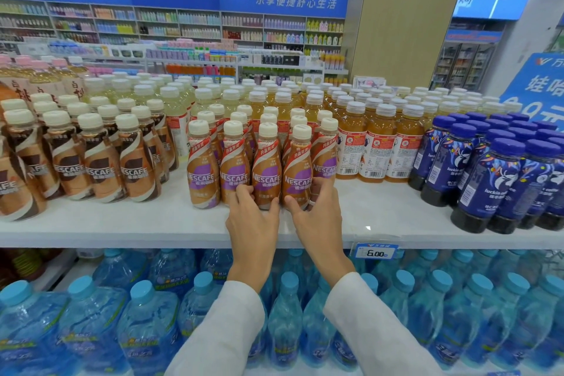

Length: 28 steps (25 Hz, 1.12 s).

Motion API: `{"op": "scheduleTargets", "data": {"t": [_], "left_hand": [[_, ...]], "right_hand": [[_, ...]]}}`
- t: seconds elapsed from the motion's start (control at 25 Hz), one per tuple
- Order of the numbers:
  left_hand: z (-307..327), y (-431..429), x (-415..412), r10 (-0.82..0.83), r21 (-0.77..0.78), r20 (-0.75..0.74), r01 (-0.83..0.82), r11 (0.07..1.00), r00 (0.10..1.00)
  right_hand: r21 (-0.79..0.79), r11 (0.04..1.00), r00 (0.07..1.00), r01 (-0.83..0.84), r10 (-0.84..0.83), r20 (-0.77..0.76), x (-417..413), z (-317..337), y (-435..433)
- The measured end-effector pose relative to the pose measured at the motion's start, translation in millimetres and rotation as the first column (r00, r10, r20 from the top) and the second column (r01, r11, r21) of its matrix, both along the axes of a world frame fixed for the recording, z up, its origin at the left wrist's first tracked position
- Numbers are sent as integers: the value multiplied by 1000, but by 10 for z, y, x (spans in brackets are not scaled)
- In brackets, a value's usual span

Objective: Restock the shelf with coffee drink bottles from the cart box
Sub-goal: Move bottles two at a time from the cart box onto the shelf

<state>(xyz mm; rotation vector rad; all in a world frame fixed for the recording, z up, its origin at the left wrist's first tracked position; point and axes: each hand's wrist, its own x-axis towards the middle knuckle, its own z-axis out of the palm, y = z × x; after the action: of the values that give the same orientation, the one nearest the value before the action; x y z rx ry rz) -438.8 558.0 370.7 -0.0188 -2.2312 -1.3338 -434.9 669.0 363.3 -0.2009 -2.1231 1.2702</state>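
Several Nescafe coffee bottles with purple-and-tan labels and cream caps stand in rows on the white shelf (171, 223). My left hand (251, 223) is wrapped around the base of one front-row coffee bottle (266, 162). My right hand (317, 217) grips the base of the coffee bottle next to it on the right (298, 168). Both bottles stand upright on the shelf, touching their neighbours. The cart box is out of view.
Brown-label Nescafe bottles (100, 162) stand to the left, orange juice bottles (375, 146) behind right, dark blue Luckin coffee bottles (500, 180) at far right. A 6.00 price tag (377, 251) hangs on the shelf edge. Blue water bottles (143, 314) fill the shelf below.
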Motion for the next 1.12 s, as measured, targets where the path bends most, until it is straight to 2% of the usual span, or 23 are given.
{"op": "scheduleTargets", "data": {"t": [0.2, 0.44, 0.6, 0.76, 0.96, 1.12], "left_hand": [[-37, -50, 126, -17, -19, 34, 18, 1000, 999], [-283, -298, 529, -20, -56, 42, 23, 998, 999], [-551, -666, 1009, -51, 55, 135, 44, 998, 990], [-970, -1282, 1581, -4, 205, 254, -50, 977, 967], [-1469, -2344, 2513, 110, 341, 436, -277, 898, 893], [-1742, -3182, 3367, 277, 308, 495, -464, 830, 824]], "right_hand": [[-50, 997, 998, -60, 61, 18, 254, -8, -17], [-38, 977, 974, -210, 212, 73, 700, -195, -51], [-154, 954, 959, -258, 272, 78, 1091, -303, -288], [-182, 918, 919, -351, 376, 122, 1475, -609, -834], [-277, 829, 790, -487, 553, 266, 1963, -1140, -1875], [-300, 737, 605, -606, 672, 427, 2402, -1547, -2761]]}}
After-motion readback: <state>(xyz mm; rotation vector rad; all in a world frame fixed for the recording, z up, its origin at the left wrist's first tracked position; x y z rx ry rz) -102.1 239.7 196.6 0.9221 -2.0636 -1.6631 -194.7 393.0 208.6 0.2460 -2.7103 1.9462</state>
